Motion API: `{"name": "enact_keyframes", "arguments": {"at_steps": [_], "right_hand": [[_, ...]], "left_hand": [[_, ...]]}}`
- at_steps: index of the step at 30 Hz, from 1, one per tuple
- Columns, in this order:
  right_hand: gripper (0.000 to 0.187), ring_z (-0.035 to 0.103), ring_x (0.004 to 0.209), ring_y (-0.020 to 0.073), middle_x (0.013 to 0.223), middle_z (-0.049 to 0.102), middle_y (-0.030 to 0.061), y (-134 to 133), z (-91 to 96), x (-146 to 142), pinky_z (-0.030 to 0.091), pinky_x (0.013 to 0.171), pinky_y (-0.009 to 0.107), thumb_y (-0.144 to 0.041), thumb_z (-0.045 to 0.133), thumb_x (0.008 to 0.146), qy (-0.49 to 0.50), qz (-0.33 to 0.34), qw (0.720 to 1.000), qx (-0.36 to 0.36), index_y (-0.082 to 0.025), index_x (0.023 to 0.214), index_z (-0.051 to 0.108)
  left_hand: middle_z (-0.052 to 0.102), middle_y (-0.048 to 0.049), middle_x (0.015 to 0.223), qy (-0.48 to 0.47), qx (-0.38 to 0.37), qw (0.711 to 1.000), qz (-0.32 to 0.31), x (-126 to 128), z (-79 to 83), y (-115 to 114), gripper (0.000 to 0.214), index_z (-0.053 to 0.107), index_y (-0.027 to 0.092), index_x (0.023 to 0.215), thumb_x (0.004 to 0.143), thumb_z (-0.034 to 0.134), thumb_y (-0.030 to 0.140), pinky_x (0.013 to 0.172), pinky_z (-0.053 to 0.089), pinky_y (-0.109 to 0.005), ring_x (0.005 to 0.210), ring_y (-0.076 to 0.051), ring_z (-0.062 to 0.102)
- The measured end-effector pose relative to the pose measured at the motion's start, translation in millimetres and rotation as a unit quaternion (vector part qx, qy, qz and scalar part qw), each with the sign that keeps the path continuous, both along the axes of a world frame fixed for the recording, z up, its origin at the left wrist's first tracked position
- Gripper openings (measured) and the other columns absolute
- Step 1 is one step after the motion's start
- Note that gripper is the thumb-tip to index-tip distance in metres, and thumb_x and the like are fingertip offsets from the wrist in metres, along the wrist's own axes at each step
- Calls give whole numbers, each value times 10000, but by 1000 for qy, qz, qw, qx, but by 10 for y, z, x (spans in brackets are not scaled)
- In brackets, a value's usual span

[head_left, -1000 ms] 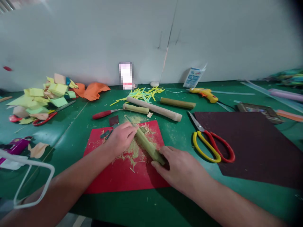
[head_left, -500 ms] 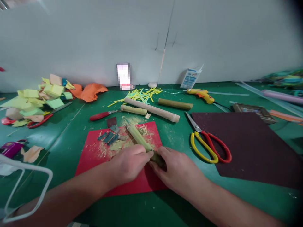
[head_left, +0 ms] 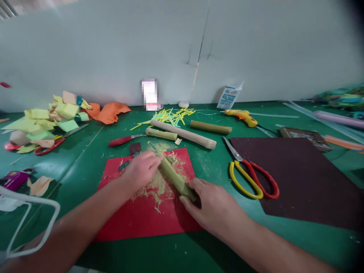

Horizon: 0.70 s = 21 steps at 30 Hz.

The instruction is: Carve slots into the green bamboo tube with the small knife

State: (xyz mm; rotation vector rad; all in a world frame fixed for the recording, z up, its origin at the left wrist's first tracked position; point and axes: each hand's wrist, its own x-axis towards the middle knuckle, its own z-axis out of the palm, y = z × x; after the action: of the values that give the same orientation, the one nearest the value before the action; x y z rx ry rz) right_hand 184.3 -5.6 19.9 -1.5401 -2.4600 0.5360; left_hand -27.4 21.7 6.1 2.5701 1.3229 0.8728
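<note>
My right hand (head_left: 212, 201) grips the near end of a greenish bamboo piece (head_left: 173, 176), which slants away from me over a red sheet (head_left: 136, 223). At the far end of the bamboo is my left hand (head_left: 143, 167), its fingers pinched together against it. Whatever those fingers hold, if anything, is hidden. Pale shavings and dust (head_left: 156, 191) lie scattered on the red sheet under the bamboo. Dark scraps (head_left: 124, 165) on the sheet are partly covered by my left hand.
Beyond the sheet lie a red-handled tool (head_left: 121, 141), a pale stick (head_left: 183, 133) and a shorter bamboo piece (head_left: 211, 126). Scissors (head_left: 253, 178) rest partly on a dark sheet (head_left: 301, 178) at right. A yellow glue gun (head_left: 241, 116) is farther back; paper scraps (head_left: 57, 115) pile up left.
My left hand has slid along the bamboo from its middle to the far end, baring more shavings on the sheet. My right hand keeps its grip at the near end.
</note>
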Motion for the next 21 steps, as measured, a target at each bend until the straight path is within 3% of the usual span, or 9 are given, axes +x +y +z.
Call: {"name": "enact_keyframes", "arguments": {"at_steps": [2,6,10,14,19,21], "right_hand": [[123,487,589,134,710,554,4,-4,-5,-1,237,508,268,-320,480,790,2,-1,1000,3,-207,741,473],[108,499,605,136,723,562,6,-12,-5,2,252,517,267,-312,487,784,9,6,1000,9,-207,756,480],[120,498,605,135,736,566,7,-10,11,-2,258,517,265,-323,472,797,6,1,1000,9,-208,760,476],[108,506,615,140,744,569,10,-9,10,-2,267,525,267,-312,470,796,4,9,1000,1,-207,772,472],[120,520,627,151,767,580,13,-11,-14,1,255,524,277,-327,454,807,-2,6,1000,5,-211,796,481],[112,525,625,153,766,582,13,-8,-19,-3,251,521,280,-320,457,802,-5,6,1000,4,-212,799,482]], "left_hand": [[522,-48,729,10,5,1000,9,-24,-15,37,275,636,111,905,928,386,223,648,426,-296,690,-147,503],[544,-44,765,43,-23,997,-64,-6,-40,25,238,611,142,1005,919,394,191,654,437,-286,724,-149,515],[535,-52,750,2,17,1000,5,24,-31,-3,260,628,125,922,926,381,207,662,444,-297,712,-148,513],[536,-42,734,29,-12,998,-61,24,-35,-18,263,619,141,986,929,374,219,621,440,-276,686,-140,509],[529,-37,746,-18,21,999,31,-92,-26,96,272,627,145,959,932,379,255,646,444,-288,696,-140,516],[521,-36,719,0,20,1000,20,-29,-31,17,278,627,144,950,932,372,253,629,441,-287,681,-142,511]]}}
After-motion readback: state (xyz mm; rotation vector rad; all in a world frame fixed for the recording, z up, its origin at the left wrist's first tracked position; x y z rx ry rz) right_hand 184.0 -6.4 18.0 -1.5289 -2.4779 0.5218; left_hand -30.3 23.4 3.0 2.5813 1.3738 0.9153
